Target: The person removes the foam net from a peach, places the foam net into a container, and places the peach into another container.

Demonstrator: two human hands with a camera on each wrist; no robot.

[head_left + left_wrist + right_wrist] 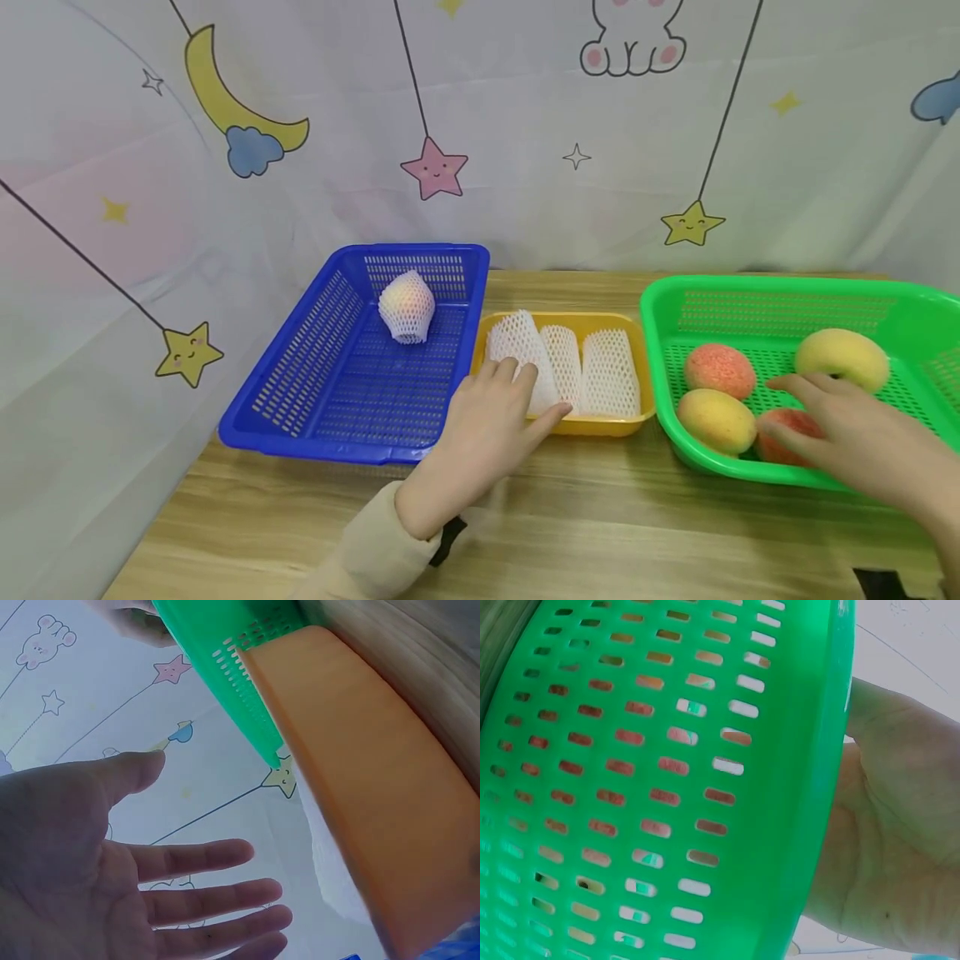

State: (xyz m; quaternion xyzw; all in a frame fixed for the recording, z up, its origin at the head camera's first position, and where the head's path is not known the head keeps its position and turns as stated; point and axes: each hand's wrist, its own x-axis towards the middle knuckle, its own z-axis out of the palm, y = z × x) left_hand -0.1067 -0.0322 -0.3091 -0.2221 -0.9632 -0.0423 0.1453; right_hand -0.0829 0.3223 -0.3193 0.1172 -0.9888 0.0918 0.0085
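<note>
My left hand (491,421) hovers over the front of a yellow tray (600,427), its fingers above the leftmost white foam net sleeve (520,337). In the left wrist view that hand (97,862) shows spread, straight fingers and an empty palm. Two more net sleeves lie alongside, a narrow one (562,358) and a wide one (611,375). My right hand (873,442) reaches over the green basket (757,287), thumb and forefinger apart above a red round fruit (786,435). The basket wall hides its fingertips in the right wrist view.
A yellow oval fruit (716,421), a reddish mottled fruit (720,372) and a pale yellow fruit (842,357) share the green basket. At left, a blue basket (352,455) holds one net-wrapped fruit (407,304). A printed curtain (525,225) hangs behind the wooden table (600,517).
</note>
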